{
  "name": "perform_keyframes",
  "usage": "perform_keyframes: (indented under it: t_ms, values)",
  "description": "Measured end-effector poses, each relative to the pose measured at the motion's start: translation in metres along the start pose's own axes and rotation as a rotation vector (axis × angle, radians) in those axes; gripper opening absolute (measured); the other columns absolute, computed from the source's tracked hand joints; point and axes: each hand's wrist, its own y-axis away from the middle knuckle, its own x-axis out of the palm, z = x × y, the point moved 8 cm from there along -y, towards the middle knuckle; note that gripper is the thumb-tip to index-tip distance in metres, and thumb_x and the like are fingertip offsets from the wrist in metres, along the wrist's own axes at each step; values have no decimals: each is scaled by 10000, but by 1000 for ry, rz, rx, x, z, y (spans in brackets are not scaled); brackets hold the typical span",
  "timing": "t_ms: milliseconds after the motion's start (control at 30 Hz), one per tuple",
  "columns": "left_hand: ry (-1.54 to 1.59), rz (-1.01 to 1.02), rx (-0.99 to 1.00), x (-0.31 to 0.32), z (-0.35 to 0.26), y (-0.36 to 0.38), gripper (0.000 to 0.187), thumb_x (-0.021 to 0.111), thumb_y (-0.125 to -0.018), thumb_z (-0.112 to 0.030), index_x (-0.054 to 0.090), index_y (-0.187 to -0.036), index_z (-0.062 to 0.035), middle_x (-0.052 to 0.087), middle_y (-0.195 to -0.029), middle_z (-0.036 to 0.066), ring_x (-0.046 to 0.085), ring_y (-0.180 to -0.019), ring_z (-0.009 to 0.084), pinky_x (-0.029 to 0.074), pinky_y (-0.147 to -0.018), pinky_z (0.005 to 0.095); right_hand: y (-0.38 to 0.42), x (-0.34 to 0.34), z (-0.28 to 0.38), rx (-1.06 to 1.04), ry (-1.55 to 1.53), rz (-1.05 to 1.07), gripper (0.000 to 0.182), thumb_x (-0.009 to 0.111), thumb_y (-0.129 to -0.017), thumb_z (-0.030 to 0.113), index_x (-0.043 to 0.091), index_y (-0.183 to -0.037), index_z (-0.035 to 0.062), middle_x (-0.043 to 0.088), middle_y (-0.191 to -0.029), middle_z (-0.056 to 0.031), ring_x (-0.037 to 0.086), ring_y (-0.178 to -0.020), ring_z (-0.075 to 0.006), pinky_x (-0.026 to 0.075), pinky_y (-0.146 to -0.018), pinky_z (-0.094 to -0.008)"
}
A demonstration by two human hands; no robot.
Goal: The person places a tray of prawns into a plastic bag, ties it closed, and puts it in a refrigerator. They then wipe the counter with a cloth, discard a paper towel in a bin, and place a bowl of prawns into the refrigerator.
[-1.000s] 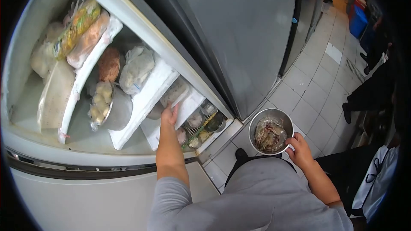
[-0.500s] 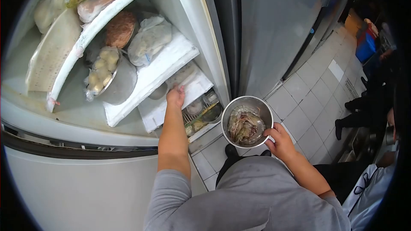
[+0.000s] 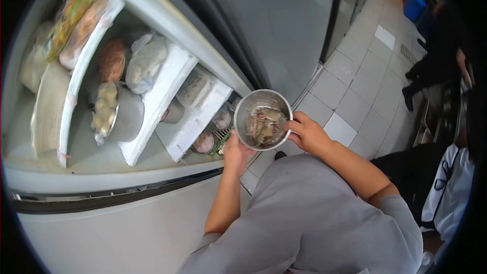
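A round metal bowl (image 3: 264,120) with what look like raw shrimp (image 3: 265,126) in it is held in front of my body, at the opening of a fridge. My right hand (image 3: 307,133) grips its right rim, thumb over the edge. At its lower left side is my left hand (image 3: 237,152), fingers against the outer wall and partly hidden by the bowl. Just left of my hands, frosty white shelves (image 3: 195,116) hold bagged food, and small containers (image 3: 204,143) sit on the rack by my left hand.
The fridge's upper compartments hold a bowl of minced meat (image 3: 111,61) and a bag of pale balls (image 3: 105,109). A grey door (image 3: 274,25) stands beyond the bowl. On the tiled floor (image 3: 350,91) at right are a person in dark clothes (image 3: 436,66) and a blue bin (image 3: 414,5).
My left hand has left the shelf and come to the bowl's side. The bowl has moved left and up, close to the rack, with my right hand still on it. The view has turned.
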Motion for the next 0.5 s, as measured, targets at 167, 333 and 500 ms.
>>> perform_keyframes:
  t_ms: [167,333,500]
  values:
    - [-243,26,117,-32,-50,-3,364,457,-1048,-272,564,-1267,-3,710,-1088,147,736,-838,239,636,-612,351,-14,16,9,-57,-114,8,320,737,-883,172,618,-1181,178,574,-1182,-157,639,-1035,-373,566,-840,-447]
    - [-222,-158,92,-107,-80,-24,233,435,-968,-83,576,-1132,1,684,-962,139,700,-734,242,627,-612,353,-15,12,20,-76,-118,185,583,697,-925,199,496,-1465,281,504,-1473,-151,554,-1279,-357,506,-1019,-442]
    - [-152,-431,215,-188,-180,-98,296,413,-1005,-108,526,-1248,18,656,-973,197,688,-733,269,586,-578,266,78,-14,-99,367,56,78,559,732,-903,259,545,-1415,136,554,-1443,-152,552,-1291,-355,482,-1050,-439]
